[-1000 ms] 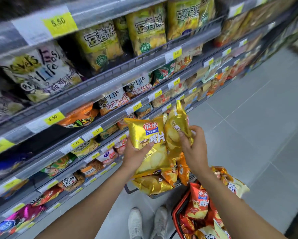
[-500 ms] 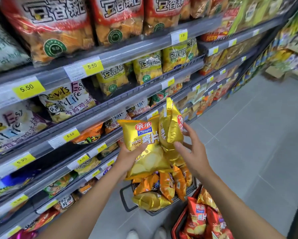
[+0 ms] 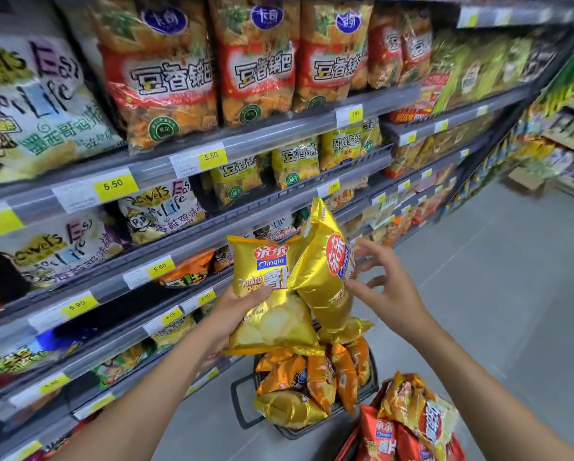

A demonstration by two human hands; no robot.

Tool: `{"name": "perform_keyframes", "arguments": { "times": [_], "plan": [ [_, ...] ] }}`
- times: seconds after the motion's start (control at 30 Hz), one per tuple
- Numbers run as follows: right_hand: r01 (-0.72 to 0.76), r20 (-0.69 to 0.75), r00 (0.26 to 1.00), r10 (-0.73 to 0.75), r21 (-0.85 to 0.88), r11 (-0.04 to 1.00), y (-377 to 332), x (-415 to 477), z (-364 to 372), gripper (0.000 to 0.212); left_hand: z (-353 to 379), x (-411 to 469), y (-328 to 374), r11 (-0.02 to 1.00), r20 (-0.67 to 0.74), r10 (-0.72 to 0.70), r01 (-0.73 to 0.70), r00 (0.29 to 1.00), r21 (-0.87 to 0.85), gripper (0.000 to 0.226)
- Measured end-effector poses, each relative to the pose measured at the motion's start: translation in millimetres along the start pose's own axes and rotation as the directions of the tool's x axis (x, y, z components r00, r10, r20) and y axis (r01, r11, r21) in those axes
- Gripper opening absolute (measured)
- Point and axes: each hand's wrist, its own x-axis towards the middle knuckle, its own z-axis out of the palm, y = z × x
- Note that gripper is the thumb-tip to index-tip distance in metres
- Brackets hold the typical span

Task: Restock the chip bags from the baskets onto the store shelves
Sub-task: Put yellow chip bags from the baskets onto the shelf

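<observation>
Gripped at centre frame in the left hand (image 3: 235, 311), thumb curled over the front face: first gold chip bag (image 3: 272, 314), upright, with second gold chip bag (image 3: 325, 277) tilted against its right edge, both in front of the shelves (image 3: 279, 141) filling the left of the frame. Just right of centre, right hand (image 3: 388, 294) with fingers spread wide and straight, thumb touching the second bag, nothing clasped. At lower centre, black basket (image 3: 236, 404) with orange and gold bags; at lower right, red basket (image 3: 348, 444) with red bags.
</observation>
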Motion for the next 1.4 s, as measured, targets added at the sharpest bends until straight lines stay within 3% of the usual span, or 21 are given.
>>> {"name": "perform_keyframes", "arguments": {
  "times": [0.17, 0.23, 0.33, 0.5, 0.6, 0.7, 0.83, 0.93, 1.07, 1.2, 1.3, 1.4],
  "plan": [
    [-0.089, 0.224, 0.970, 0.094, -0.031, 0.996, -17.2, -6.8, -21.6, 0.103, 7.0, -24.7, 2.1, 0.998, -0.008, 0.055, -0.055, 0.998, 0.011, 0.112],
    [-0.099, 0.331, 0.938, 0.105, -0.035, 0.995, -19.1, -12.2, -24.0, 0.124, 13.7, -38.5, 1.2, 0.997, 0.009, 0.075, -0.075, 0.997, 0.025, 0.102],
    [-0.133, 0.474, 0.874, 0.107, 0.022, 0.991, -22.6, -24.2, -24.6, 0.134, 23.9, -62.0, -3.5, 0.996, 0.014, 0.086, -0.086, 0.996, 0.029, 0.086],
    [-0.165, 0.571, 0.814, 0.104, 0.056, 0.985, -28.6, -54.3, -35.7, 0.126, 40.6, -109.2, -10.6, 0.990, -0.045, 0.137, -0.135, 0.989, 0.046, 0.084],
    [-0.136, 0.558, 0.826, 0.078, 0.063, 0.989, -31.1, -74.0, -43.8, 0.118, 50.4, -138.3, -16.7, 0.986, -0.111, 0.165, -0.163, 0.980, 0.027, 0.080],
    [-0.120, 0.560, 0.828, 0.033, 0.119, 0.986, -38.6, -91.7, -50.4, 0.105, 60.5, -166.1, -20.1, 0.983, -0.183, 0.185, -0.182, 0.966, 0.031, 0.100],
    [-0.127, 0.550, 0.835, 0.013, 0.170, 0.977, -44.7, -107.7, -53.9, 0.090, 67.8, -199.6, -25.4, 0.976, -0.247, 0.218, -0.219, 0.944, 0.024, 0.085],
    [-0.125, 0.518, 0.856, 0.016, 0.177, 0.976, -50.7, -115.8, -52.2, 0.091, 67.3, -222.8, -29.4, 0.971, -0.296, 0.234, -0.239, 0.926, 0.019, 0.100],
    [-0.121, 0.464, 0.886, 0.020, 0.189, 0.974, -66.8, -124.8, -41.6, 0.073, 59.3, -255.1, -30.5, 0.962, -0.363, 0.262, -0.273, 0.894, 0.023, 0.094],
    [-0.104, 0.451, 0.892, -0.008, 0.222, 0.969, -81.7, -123.8, -17.7, 0.071, 38.2, -287.6, -29.8, 0.955, -0.446, 0.281, -0.295, 0.850, 0.039, 0.093],
    [-0.093, 0.472, 0.881, -0.035, 0.246, 0.965, -96.5, -121.1, 9.4, 0.091, 14.3, -317.5, -29.6, 0.949, -0.506, 0.284, -0.313, 0.815, 0.030, 0.088],
    [-0.087, 0.507, 0.860, -0.060, 0.261, 0.962, -124.9, -127.3, 41.7, 0.076, -9.0, -355.4, -30.0, 0.939, -0.565, 0.299, -0.341, 0.769, 0.032, 0.077]
  ]
}}
